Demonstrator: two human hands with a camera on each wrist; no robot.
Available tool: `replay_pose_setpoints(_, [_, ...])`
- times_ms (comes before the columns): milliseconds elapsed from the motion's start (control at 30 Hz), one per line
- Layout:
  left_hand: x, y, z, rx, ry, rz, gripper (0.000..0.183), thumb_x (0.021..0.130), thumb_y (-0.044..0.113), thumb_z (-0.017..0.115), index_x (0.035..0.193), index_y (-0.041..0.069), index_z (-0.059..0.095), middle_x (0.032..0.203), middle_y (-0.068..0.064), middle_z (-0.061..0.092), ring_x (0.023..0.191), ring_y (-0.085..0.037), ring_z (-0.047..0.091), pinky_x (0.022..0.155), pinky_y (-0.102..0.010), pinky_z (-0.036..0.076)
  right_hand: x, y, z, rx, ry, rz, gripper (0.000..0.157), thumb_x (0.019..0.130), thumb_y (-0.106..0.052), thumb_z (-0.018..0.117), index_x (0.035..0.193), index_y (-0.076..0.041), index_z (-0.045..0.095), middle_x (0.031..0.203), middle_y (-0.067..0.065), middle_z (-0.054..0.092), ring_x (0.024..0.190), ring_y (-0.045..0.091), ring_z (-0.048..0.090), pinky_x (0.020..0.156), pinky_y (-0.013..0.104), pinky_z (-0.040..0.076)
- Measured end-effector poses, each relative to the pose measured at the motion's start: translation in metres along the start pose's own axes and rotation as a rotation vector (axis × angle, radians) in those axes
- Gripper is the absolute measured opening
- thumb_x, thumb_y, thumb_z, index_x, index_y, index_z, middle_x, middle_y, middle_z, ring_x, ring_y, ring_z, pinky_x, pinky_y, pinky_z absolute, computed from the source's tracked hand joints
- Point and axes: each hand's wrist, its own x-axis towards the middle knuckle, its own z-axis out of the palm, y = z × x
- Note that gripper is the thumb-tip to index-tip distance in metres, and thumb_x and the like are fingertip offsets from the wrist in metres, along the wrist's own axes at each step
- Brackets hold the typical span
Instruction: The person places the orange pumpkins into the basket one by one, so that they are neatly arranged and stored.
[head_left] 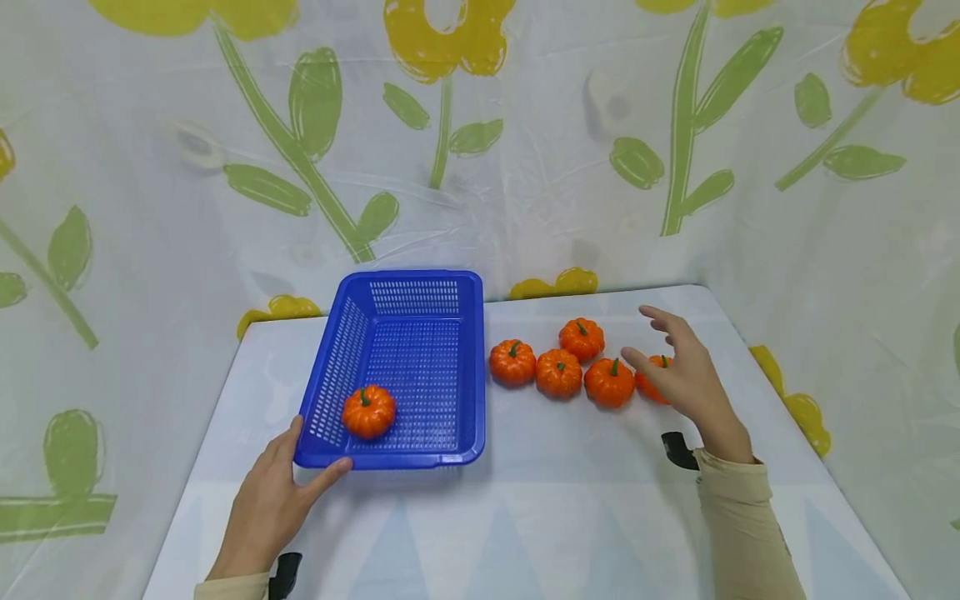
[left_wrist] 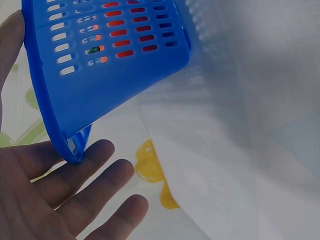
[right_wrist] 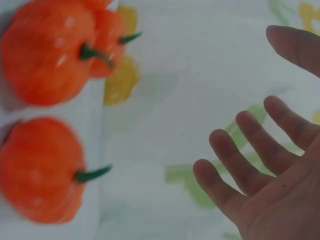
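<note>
A blue plastic basket [head_left: 473, 375] stands on the left of the table, with one small orange pumpkin [head_left: 369, 417] near its front left corner. My left hand [head_left: 266, 504] touches that corner of the rim, thumb at the front edge and fingers spread along the side. In the left wrist view, its fingers [left_wrist: 92, 197] extend beneath the rim. Over the rightmost pumpkin [head_left: 651, 385] hovers my right hand [head_left: 693, 379], partly hiding it. The right wrist view shows spread fingers [right_wrist: 227, 155] holding nothing, apart from the nearest pumpkin [right_wrist: 42, 170].
Right of the basket sits a loose group of several more pumpkins [head_left: 558, 374], all with green stems. The white table [head_left: 465, 533] ends in front of a hanging floral cloth [head_left: 547, 200], which also surrounds the sides.
</note>
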Motion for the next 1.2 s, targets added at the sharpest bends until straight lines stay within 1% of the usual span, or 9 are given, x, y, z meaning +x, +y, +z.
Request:
replay_pose_setpoints(67, [-0.001, -0.001, 0.0, -0.001, 0.001, 0.001, 0.127, 0.079, 0.086, 0.055, 0.162, 0.002, 0.009, 0.158, -0.034, 0.025, 0.141, -0.055, 0.028, 0.11, -0.071, 0.028, -0.004, 0.012, -0.004, -0.005, -0.003, 0.066, 0.08, 0.093, -0.045, 0.073, 0.158, -0.019, 0.034, 0.156, 0.019, 0.038, 0.136, 0.048, 0.039, 0.103, 0.072, 0.037])
replay_pose_setpoints(133, [-0.002, -0.001, 0.0, -0.003, 0.002, 0.0, 0.126, 0.079, 0.086, 0.055, 0.162, 0.002, 0.009, 0.158, -0.034, 0.025, 0.141, -0.055, 0.028, 0.11, -0.071, 0.027, -0.008, 0.025, -0.006, -0.007, -0.003, 0.107, 0.083, 0.093, -0.046, 0.072, 0.159, -0.017, 0.032, 0.157, 0.021, 0.035, 0.136, 0.05, 0.038, 0.103, 0.073, 0.036])
replay_pose_setpoints(333, [-0.002, -0.001, 0.001, -0.008, 0.014, 0.01, 0.126, 0.079, 0.086, 0.055, 0.162, 0.002, 0.01, 0.158, -0.034, 0.026, 0.141, -0.055, 0.029, 0.11, -0.071, 0.028, -0.015, 0.059, -0.004, -0.08, -0.016, 0.149, 0.084, 0.095, -0.038, 0.072, 0.158, -0.003, 0.028, 0.155, 0.032, 0.029, 0.134, 0.054, 0.035, 0.103, 0.074, 0.036])
replay_pose_setpoints(467, [-0.003, -0.003, 0.001, -0.007, 0.025, 0.011, 0.125, 0.079, 0.085, 0.055, 0.162, 0.002, 0.011, 0.158, -0.033, 0.027, 0.141, -0.055, 0.03, 0.11, -0.071, 0.029, -0.017, 0.073, 0.004, -0.112, -0.026, 0.182, 0.087, 0.095, -0.035, 0.073, 0.155, 0.005, 0.026, 0.154, 0.038, 0.024, 0.137, 0.056, 0.028, 0.107, 0.074, 0.03])
replay_pose_setpoints(600, [-0.004, -0.004, 0.001, -0.001, 0.038, 0.021, 0.125, 0.079, 0.085, 0.055, 0.162, 0.002, 0.011, 0.157, -0.033, 0.028, 0.14, -0.054, 0.031, 0.11, -0.07, 0.029, -0.017, 0.082, 0.011, -0.107, -0.026, 0.226, 0.093, 0.093, -0.039, 0.074, 0.156, 0.007, 0.021, 0.154, 0.04, 0.021, 0.14, 0.057, 0.023, 0.111, 0.073, 0.025])
replay_pose_setpoints(700, [-0.004, -0.004, 0.001, -0.001, 0.053, 0.043, 0.124, 0.08, 0.085, 0.054, 0.161, 0.001, 0.013, 0.157, -0.033, 0.03, 0.14, -0.053, 0.033, 0.11, -0.07, 0.03, -0.015, 0.087, 0.013, -0.106, -0.033, 0.262, 0.097, 0.093, -0.044, 0.072, 0.157, 0.006, 0.019, 0.154, 0.04, 0.02, 0.137, 0.058, 0.026, 0.109, 0.074, 0.028])
replay_pose_setpoints(867, [-0.005, -0.005, 0.001, 0.004, 0.078, 0.058, 0.122, 0.081, 0.083, 0.056, 0.161, 0.0, 0.016, 0.155, -0.033, 0.033, 0.138, -0.054, 0.036, 0.108, -0.07, 0.032, -0.013, 0.093, 0.016, -0.09, -0.074, 0.314, 0.101, 0.092, -0.05, 0.071, 0.158, 0.004, 0.018, 0.153, 0.04, 0.022, 0.132, 0.057, 0.033, 0.105, 0.073, 0.035])
replay_pose_setpoints(967, [-0.005, -0.005, 0.002, -0.001, 0.085, 0.068, 0.12, 0.082, 0.082, 0.056, 0.161, 0.0, 0.018, 0.155, -0.032, 0.033, 0.138, -0.053, 0.036, 0.109, -0.07, 0.032, -0.014, 0.096, 0.018, -0.075, -0.08, 0.33, 0.102, 0.091, -0.052, 0.071, 0.158, 0.003, 0.018, 0.153, 0.039, 0.024, 0.131, 0.055, 0.035, 0.105, 0.071, 0.037])
replay_pose_setpoints(1200, [-0.005, -0.003, 0.002, -0.006, 0.074, 0.075, 0.118, 0.083, 0.08, 0.058, 0.161, 0.001, 0.017, 0.156, -0.032, 0.032, 0.139, -0.053, 0.035, 0.11, -0.069, 0.032, -0.016, 0.099, 0.02, -0.047, -0.1, 0.375, 0.098, 0.093, -0.051, 0.069, 0.158, 0.004, 0.021, 0.154, 0.039, 0.023, 0.133, 0.055, 0.032, 0.107, 0.071, 0.034])
